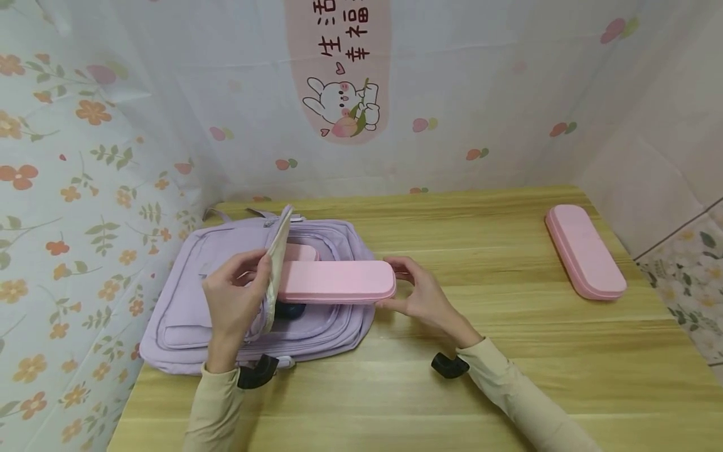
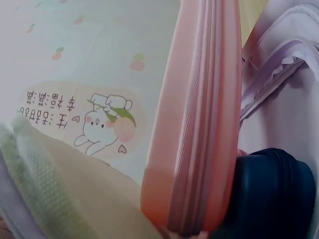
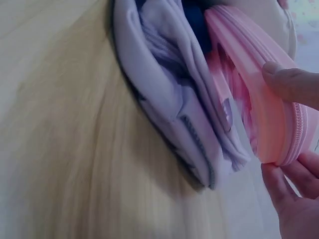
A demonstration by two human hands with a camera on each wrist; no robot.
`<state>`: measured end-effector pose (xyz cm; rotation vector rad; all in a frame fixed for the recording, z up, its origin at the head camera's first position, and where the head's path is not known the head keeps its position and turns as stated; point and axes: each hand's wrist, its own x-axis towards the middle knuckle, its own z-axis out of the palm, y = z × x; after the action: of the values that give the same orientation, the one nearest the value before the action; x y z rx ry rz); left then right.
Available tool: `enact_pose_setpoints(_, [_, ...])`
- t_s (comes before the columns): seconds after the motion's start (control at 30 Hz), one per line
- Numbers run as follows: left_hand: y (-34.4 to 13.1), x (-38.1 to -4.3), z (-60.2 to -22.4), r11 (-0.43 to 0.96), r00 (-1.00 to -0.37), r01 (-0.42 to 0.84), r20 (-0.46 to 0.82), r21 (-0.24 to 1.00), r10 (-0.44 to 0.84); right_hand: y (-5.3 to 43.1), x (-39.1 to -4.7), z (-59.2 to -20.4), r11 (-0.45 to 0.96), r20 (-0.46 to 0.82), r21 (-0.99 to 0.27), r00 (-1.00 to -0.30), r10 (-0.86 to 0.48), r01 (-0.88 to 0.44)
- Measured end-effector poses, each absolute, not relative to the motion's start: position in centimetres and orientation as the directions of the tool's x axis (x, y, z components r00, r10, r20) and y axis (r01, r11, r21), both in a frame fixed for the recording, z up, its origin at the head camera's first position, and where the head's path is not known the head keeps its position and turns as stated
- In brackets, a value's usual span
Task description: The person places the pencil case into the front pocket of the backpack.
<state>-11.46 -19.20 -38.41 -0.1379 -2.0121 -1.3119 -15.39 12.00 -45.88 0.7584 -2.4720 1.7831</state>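
Note:
A lavender backpack (image 1: 189, 285) lies on the table with its front opened. My left hand (image 1: 234, 298) pinches the edge of its raised, cream-lined flap (image 1: 277, 267). My right hand (image 1: 420, 295) grips the right end of a pink zippered case (image 1: 339, 279), thumb on one side and fingers on the other in the right wrist view. The case's left end is inside the bag's opening, partly hidden behind the flap. Behind it, another pink case (image 1: 302, 252) shows in the bag. A dark blue zippered item (image 2: 271, 194) sits below the held case.
A similar pink case (image 1: 587, 251) lies on the wooden table (image 1: 452, 389) at the far right. Floral sheeting (image 1: 85, 188) hangs along the left side, and a white printed sheet (image 1: 480, 81) rises behind the table's back edge.

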Motion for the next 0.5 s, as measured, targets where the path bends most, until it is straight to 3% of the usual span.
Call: enact_pose_setpoints(0.5, [-17.9,-11.4,-38.0,0.476,-0.762,0.447,0.601,0.758,-0.242,7.2,-15.0,-45.7,0.164,0.391,-0.854,-0.818,-0.422,-0.493])
